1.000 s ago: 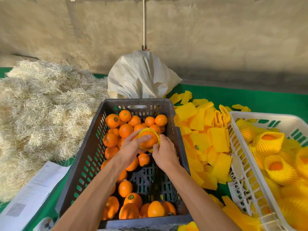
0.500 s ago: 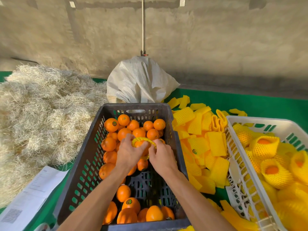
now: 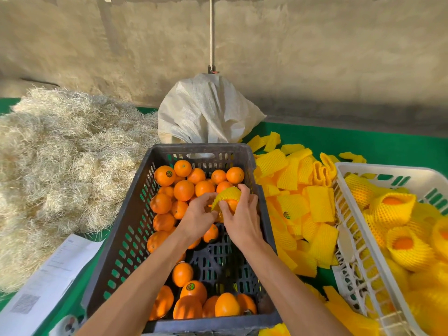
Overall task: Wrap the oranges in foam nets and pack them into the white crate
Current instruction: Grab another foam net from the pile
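Observation:
Above the dark grey crate (image 3: 135, 226) of loose oranges (image 3: 183, 190), both my hands hold one orange partly covered by a yellow foam net (image 3: 228, 195). My left hand (image 3: 197, 218) grips its left side and my right hand (image 3: 242, 218) grips its right side and underside. The net caps the top of the fruit; bare orange peel shows between my fingers. The white crate (image 3: 349, 251) stands at the right, holding several net-wrapped oranges (image 3: 402, 246). A heap of flat yellow foam nets (image 3: 315, 204) lies between the two crates.
A pile of pale straw (image 3: 60, 154) fills the left of the green table. A white woven sack (image 3: 206, 112) stands behind the dark crate. Printed paper sheets (image 3: 48, 280) lie at the front left. A concrete wall rises behind.
Both hands have shifted right with the orange, toward the dark crate's right wall. The net now covers more of the fruit's top than a second ago.

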The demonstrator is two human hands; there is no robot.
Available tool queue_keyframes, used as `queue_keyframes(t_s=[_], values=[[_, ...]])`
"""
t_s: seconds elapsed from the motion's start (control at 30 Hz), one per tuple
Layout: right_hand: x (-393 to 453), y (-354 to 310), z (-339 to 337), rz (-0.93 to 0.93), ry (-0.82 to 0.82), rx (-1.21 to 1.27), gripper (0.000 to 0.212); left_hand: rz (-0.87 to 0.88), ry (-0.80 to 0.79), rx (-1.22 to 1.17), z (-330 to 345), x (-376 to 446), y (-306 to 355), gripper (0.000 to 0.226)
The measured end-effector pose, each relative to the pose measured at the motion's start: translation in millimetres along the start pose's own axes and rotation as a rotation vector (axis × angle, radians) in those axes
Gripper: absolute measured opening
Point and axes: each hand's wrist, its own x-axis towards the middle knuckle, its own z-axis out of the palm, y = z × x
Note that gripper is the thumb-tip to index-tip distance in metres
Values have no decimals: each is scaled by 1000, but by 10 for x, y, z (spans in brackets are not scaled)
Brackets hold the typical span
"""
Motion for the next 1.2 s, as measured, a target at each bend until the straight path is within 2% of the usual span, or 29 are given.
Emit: queue_keyframes(t_s=[0.1,0.13,0.23,0.33,0.5,0.53,0.63,0.7,0.83,1.03,1.2], values=[[14,-18,-18,-58,1,18,60,-76,-63,-318,5,-17,36,58],[16,-31,-27,-73,-9,27,58,-76,-52,-321,2,-20,47,60],[-12,-89,-77,-87,10,22,52,30,22,-165,-7,-28,81,62],[-52,-157,-181,-130,98,-79,47,57,82,-125,7,-47,153,60],[-110,-248,-473,-248,162,-325,40,171,214,-62,139,-42,445,17],[-107,-257,-567,-244,182,-348,40,191,247,-39,195,-31,523,19],[-83,-251,-924,-231,236,-376,42,214,350,64,450,29,793,40],[-44,-178,-1207,-213,284,-343,41,220,393,55,702,73,996,42],[-24,156,-1806,-105,354,-357,41,153,253,-93,1316,196,1399,57],[-23,868,-2477,141,379,-308,49,226,43,-77,2356,285,1812,52],[12,1286,-2881,200,441,-234,51,294,-148,-153,2948,427,2057,49]])
